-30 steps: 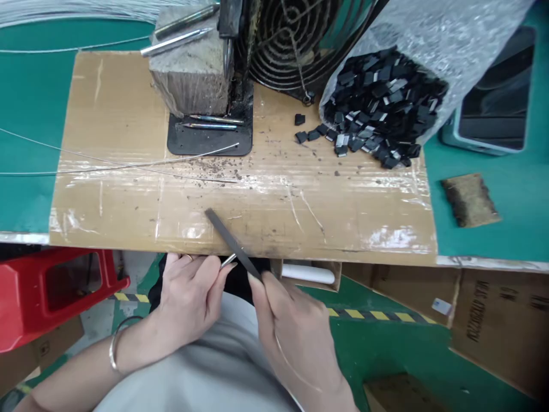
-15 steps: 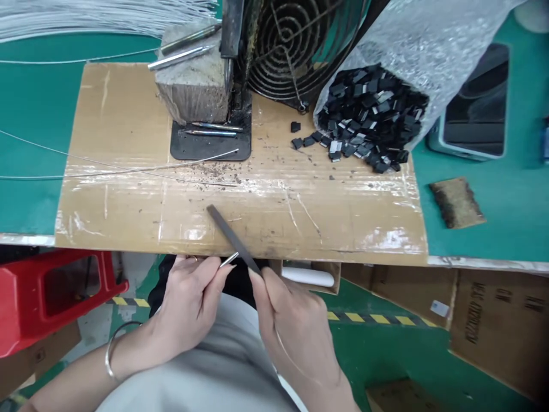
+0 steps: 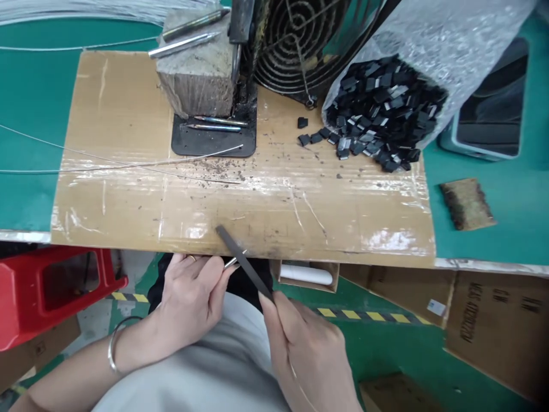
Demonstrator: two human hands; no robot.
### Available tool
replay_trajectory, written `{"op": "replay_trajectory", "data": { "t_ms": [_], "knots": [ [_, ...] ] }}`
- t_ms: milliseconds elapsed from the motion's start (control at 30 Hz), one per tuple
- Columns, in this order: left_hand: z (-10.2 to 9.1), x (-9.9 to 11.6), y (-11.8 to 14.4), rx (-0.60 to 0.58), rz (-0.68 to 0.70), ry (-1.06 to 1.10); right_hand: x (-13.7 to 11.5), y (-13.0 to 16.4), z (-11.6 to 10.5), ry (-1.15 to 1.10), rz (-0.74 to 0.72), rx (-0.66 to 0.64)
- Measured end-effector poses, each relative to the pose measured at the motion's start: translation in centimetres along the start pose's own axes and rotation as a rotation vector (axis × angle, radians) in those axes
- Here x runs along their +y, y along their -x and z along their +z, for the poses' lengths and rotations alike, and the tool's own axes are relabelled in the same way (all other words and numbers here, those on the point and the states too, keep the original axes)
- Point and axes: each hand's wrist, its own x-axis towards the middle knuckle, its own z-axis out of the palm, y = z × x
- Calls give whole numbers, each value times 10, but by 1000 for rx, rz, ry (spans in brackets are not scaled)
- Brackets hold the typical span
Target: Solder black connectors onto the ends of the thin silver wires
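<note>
Scanning from the left, I noted a red stool (image 3: 55,292) below the bench edge, then thin wires (image 3: 107,163) running in across the green mat onto the cardboard sheet (image 3: 128,114). My left hand (image 3: 193,297), a bangle (image 3: 112,348) on its wrist, sat just under the cardboard's near edge with fingers pinched shut on a short metal pin (image 3: 234,261), its tip poking out toward the right. Crossing that tip lay a dark flat file (image 3: 242,260), angled from upper left to lower right, its far end over the cardboard edge and its near end gripped in my right hand (image 3: 306,349), fingers closed around it. File and pin touched. Farther back stood a worn block (image 3: 199,68) on a black plate (image 3: 212,140), with metal rods (image 3: 184,34) on top, and a wire fan guard (image 3: 300,40) beside it. To the right, a clear bag (image 3: 429,34) spilled small black parts (image 3: 381,114) onto the cardboard. Beyond it lay a phone (image 3: 489,114) and a brown pad (image 3: 467,203).
</note>
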Motion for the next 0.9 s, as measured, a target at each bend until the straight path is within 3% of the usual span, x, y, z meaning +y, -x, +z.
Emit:
{"op": "replay_trajectory", "data": {
  "t_ms": [133, 400, 700, 900],
  "knots": [
    [0, 3, 1, -23, -55, 69, -1, -11, 8, -10, 16, 44],
    [-10, 9, -4, -175, -261, 423, -3, -26, 18, -28, 25, 66],
    [-3, 7, -2, -142, -200, 334, 4, 9, 2, -26, -7, 16],
    [-4, 8, -2, -133, -212, 369, 1, -8, 11, -18, -18, 74]
  ]
}}
